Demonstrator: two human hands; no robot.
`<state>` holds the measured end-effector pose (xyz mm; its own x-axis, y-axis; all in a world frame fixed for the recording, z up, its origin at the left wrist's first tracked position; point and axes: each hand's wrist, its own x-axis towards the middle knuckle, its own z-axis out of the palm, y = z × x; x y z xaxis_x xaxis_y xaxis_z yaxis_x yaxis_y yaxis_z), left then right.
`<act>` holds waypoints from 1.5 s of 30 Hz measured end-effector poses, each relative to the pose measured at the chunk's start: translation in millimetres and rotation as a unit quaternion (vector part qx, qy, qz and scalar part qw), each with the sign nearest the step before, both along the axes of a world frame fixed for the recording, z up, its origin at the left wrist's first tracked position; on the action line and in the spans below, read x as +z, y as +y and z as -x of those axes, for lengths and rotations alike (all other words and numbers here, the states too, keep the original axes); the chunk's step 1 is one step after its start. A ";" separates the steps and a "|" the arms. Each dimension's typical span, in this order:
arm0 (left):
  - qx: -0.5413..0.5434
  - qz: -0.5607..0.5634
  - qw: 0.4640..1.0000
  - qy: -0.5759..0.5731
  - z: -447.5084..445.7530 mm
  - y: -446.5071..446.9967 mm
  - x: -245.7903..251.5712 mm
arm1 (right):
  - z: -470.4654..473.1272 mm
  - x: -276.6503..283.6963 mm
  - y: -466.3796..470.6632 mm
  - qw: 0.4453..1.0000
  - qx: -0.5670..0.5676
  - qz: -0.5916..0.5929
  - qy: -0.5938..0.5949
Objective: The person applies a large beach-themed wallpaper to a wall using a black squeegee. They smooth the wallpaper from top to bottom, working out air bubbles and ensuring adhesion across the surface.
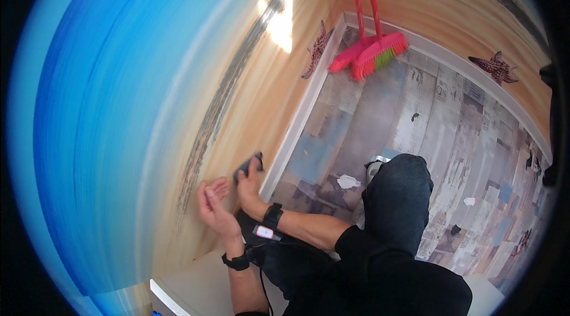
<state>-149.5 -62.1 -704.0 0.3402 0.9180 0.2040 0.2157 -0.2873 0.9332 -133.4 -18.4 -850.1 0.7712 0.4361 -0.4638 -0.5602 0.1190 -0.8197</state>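
My right hand (250, 187) holds a small dark object (247, 168) with a black end close to the painted wall (213, 146), just above the white skirting board; blur hides what it is. Beside it on the left, my left hand (216, 209) is raised with its fingers loosely curled and apart, and nothing shows in it. Both wrists wear black straps, and a small device with a lit face (264, 232) sits by the right one.
Two pink brooms (378, 55) with red handles lean in the corner. White scraps (348, 181), dark bits and a red-handled tool (522, 243) lie on the wood-patterned floor. My bent knee (398, 200) is at centre right. A white surface (200, 282) is at lower left.
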 end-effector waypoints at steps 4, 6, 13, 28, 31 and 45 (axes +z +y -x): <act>0.012 -0.059 0.997 -0.043 7.2 -5.7 8.3 | -26.6 47.1 -18.4 0.930 0.001 -0.150 -0.336; 0.011 -0.037 0.999 -0.024 7.9 -6.9 11.1 | -40.6 34.4 -7.2 0.930 -0.042 -0.108 -0.349; 0.004 -0.026 1.000 0.002 10.8 -6.8 10.3 | -76.0 -111.1 14.9 0.998 -0.023 0.057 -0.011; 0.030 -0.056 0.998 -0.004 8.3 22.7 17.1 | -119.3 84.5 6.1 0.827 -0.079 -0.089 -0.550; 0.005 -0.052 0.998 0.021 -2.0 22.9 12.1 | -149.3 46.9 12.0 0.869 -0.108 -0.046 -0.480; -0.065 -0.044 0.986 0.147 -48.7 27.6 -4.7 | -225.7 -156.2 41.0 0.989 -0.102 0.032 -0.099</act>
<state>-100.8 -34.5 -708.7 0.5093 0.8463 0.1561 0.4288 -0.4068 0.8066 92.3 22.6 -1006.3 0.9188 0.2370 -0.3157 -0.3570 0.1575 -0.9207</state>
